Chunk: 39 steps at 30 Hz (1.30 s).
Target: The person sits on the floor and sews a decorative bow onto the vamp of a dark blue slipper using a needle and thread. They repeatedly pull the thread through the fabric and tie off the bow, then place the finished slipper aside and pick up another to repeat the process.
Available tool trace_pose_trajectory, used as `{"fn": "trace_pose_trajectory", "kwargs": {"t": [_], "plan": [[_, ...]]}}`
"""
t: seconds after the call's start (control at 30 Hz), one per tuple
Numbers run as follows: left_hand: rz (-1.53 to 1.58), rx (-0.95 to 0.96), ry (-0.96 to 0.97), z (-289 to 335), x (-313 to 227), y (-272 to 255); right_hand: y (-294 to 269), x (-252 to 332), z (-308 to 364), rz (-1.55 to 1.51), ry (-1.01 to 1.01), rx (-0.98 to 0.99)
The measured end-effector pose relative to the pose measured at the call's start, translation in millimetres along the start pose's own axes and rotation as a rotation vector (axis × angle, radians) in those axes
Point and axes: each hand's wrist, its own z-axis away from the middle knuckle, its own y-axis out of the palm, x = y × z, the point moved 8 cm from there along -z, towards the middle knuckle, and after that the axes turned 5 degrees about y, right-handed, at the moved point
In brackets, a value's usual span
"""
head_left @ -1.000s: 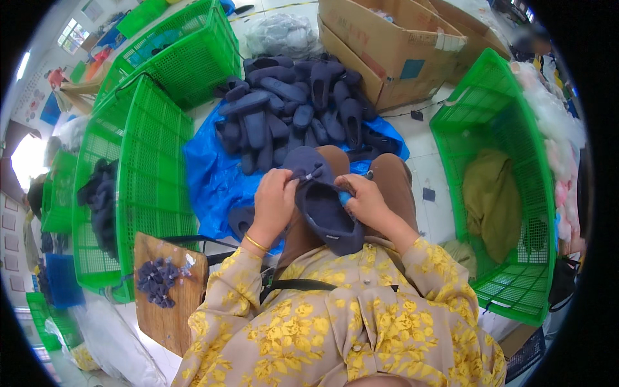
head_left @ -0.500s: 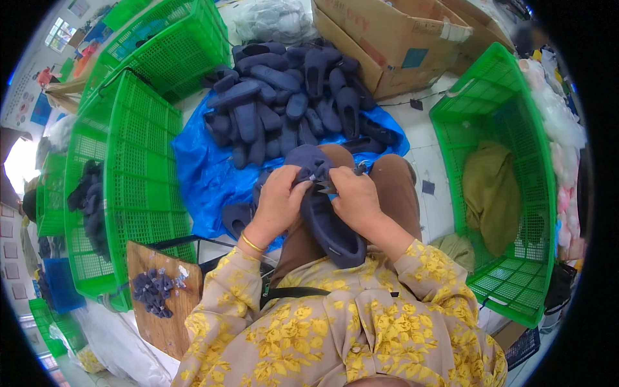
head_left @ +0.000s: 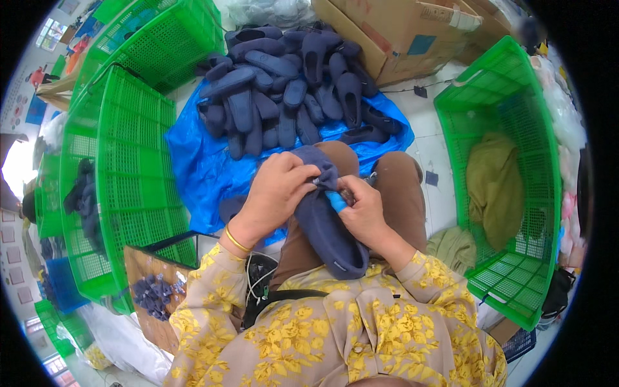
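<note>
A dark navy fabric slipper lies across my lap, its heel toward me and its toe away from me. My left hand pinches the gathered cloth at the slipper's upper near the toe, where a small pale spot shows. My right hand is closed beside the slipper's opening, around a small dark tool whose end sticks out past the knuckles; its working tip is hidden. A bright blue piece shows at my right fingertips. Another navy slipper lies partly hidden behind my left wrist.
A heap of navy slippers rests on a blue plastic sheet ahead. Green crates stand left; another green crate at right holds olive cloth. Small navy bows sit on a wooden board. Cardboard box stands behind.
The tool's pointed blades, which showed between my hands, are now out of sight, and the blue piece has appeared. My left hand has moved up over the slipper's toe; the right has lowered slightly.
</note>
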Motion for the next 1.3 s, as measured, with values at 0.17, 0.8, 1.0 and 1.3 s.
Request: {"fn": "trace_pose_trajectory", "kwargs": {"t": [0.17, 0.8, 1.0, 1.3], "plan": [[-0.267, 0.099, 0.302, -11, -9, 10, 3, 0, 1, 0.071, -0.076, -0.039], [-0.093, -0.376, -0.172, 16, 6, -4, -6, 7, 11, -0.021, -0.019, -0.083], [0.426, -0.356, -0.798, 71, -16, 24, -24, 1, 21, -0.148, 0.094, -0.174], [0.797, -0.468, -0.692, 74, -53, 55, -41, 15, 16, -0.434, -0.001, -0.150]]}}
